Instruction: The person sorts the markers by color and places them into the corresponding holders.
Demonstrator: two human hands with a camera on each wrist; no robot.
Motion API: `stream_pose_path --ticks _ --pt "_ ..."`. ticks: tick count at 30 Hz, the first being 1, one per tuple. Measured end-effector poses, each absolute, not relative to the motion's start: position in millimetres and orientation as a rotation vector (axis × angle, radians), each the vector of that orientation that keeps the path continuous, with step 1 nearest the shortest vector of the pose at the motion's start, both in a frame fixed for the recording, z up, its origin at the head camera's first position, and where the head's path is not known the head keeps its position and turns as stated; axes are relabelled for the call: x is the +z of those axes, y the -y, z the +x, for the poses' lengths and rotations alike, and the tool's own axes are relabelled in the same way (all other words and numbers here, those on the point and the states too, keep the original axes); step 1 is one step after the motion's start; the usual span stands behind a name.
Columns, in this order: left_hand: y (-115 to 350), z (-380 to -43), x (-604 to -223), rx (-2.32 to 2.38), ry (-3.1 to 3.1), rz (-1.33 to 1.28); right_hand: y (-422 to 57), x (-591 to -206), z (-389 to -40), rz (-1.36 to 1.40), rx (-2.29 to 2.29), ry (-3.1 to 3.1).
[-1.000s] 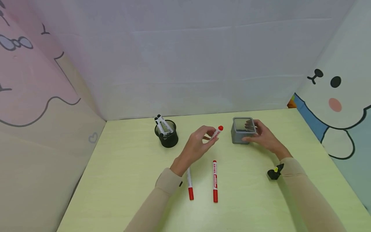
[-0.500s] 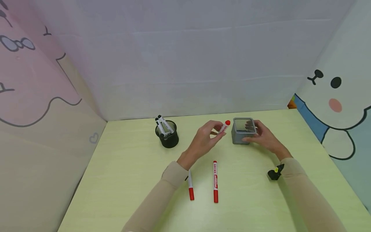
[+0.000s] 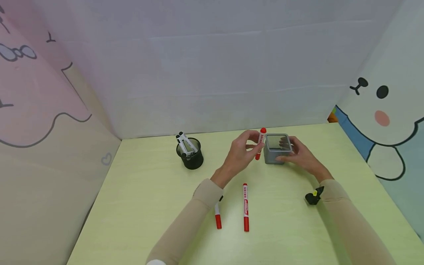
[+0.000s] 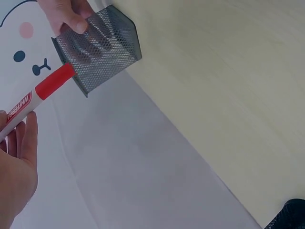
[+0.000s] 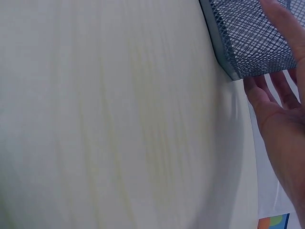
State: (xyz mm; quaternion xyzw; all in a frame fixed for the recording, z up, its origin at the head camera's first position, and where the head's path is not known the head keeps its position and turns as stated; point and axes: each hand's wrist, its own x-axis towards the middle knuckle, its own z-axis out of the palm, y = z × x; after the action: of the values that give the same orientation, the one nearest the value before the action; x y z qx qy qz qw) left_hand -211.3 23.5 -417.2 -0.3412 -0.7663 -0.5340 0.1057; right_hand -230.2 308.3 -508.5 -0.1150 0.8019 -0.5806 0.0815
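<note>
My left hand [image 3: 241, 150] pinches a red-and-white whiteboard marker [image 3: 261, 138], held nearly upright just left of a square grey mesh pen holder [image 3: 273, 157]. In the left wrist view the marker's red end [image 4: 56, 81] overlaps the rim of the mesh holder [image 4: 112, 57]. My right hand [image 3: 302, 158] grips that holder from its right side, thumb at the front and fingers behind. The right wrist view has the right hand [image 5: 279, 124] around the mesh wall [image 5: 252, 43]. Inside the holder no marker shows.
Two red-and-white markers lie on the table: one [image 3: 246, 208] in front, another [image 3: 218, 221] partly under the left sleeve. A round black mesh cup [image 3: 193, 161] with several black-capped markers stands back left. A fabric backdrop [image 3: 205, 81] rises behind the table.
My left hand has moved right and farther back, bringing the marker beside the grey holder and tilting it more upright. My right hand stays on the holder.
</note>
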Motion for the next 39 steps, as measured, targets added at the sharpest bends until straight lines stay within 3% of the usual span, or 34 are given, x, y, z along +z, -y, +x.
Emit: stream_pose_path --ticks 19,39 --pt "-53.4 -226.2 -417.4 -1.892 2.102 -0.879 -308.0 -504.8 -228.6 -0.338 -1.733 -2.387" --pt "-77.1 -227.8 -437.3 -1.719 2.362 -0.922 -307.8 -507.4 -230.3 -0.35 -1.736 -2.399"
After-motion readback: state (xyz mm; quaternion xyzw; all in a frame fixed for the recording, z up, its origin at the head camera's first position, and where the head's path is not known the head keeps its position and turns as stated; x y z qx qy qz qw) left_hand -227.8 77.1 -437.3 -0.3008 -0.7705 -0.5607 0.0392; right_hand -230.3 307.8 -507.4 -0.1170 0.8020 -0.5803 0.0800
